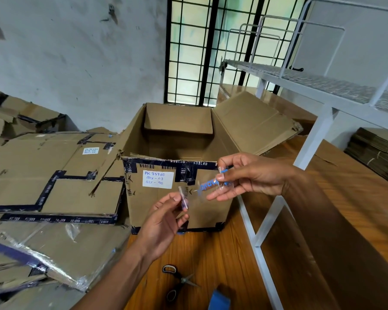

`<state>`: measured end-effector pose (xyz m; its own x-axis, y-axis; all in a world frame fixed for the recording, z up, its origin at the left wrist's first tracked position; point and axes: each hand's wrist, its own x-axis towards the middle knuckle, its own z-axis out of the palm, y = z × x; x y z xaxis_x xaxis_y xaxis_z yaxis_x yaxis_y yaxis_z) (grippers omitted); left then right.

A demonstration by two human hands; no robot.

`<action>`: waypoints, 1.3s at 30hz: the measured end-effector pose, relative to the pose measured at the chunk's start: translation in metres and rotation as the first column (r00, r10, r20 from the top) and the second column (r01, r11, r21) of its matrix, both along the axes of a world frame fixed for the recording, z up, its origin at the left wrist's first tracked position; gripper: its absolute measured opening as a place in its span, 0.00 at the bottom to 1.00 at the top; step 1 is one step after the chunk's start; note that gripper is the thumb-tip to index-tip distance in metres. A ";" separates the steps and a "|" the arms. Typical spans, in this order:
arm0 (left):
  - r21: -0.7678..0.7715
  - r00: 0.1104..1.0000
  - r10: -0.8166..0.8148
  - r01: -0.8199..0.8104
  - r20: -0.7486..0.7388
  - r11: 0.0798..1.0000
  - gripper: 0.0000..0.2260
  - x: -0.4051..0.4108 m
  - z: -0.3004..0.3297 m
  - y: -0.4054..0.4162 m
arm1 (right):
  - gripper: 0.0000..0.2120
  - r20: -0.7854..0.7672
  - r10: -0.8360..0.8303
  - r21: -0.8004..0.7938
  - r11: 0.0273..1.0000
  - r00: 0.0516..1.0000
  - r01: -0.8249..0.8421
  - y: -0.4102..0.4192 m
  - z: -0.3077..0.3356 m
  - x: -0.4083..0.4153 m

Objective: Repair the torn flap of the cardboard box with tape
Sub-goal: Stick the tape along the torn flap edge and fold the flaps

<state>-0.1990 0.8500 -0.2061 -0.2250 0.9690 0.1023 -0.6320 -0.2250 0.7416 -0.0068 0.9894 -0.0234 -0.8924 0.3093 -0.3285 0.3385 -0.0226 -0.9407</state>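
On a wooden floor (211, 253), open cardboard box (177, 153), both hands (166, 218) pinching a tape strip (207, 185), barred window (211, 48) behind.

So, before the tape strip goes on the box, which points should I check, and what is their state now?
1. Strip held at both ends: ok. The left hand pinches one end of the clear tape strip and the right hand pinches the other.
2. Strip flat and smooth: not ok. It looks crumpled near both hands.
3. Torn flap located: cannot tell. The open cardboard box shows a ragged near left top corner, but the tear to be fixed is not clear.
4. Box reachable: ok. It stands directly behind the strip.
5. Tools clear of the hands: ok. Scissors and blue tape roll lie on the wooden surface below.
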 end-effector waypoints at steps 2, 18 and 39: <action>-0.014 1.000 0.008 -0.008 -0.014 1.000 0.13 0.000 0.001 -0.001 | 0.06 -0.004 -0.006 -0.010 1.000 1.000 0.006 -0.001 -0.001 0.000; -0.050 0.946 0.200 -0.220 -0.256 0.974 0.07 -0.017 0.009 -0.004 | 0.10 0.033 -0.166 0.063 0.984 0.986 0.164 0.009 -0.024 0.004; -0.002 0.876 0.095 -0.108 -0.473 0.994 0.08 -0.060 0.044 0.001 | 0.10 -0.337 -0.419 -0.297 0.897 0.843 0.327 0.000 -0.090 0.002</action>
<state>-0.2591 0.8506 -0.1626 -0.2540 0.9474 0.1948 -0.1806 -0.2443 0.9527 -0.0053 0.9891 -0.1135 -0.7917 0.6050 -0.0846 -0.1233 -0.2940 -0.9478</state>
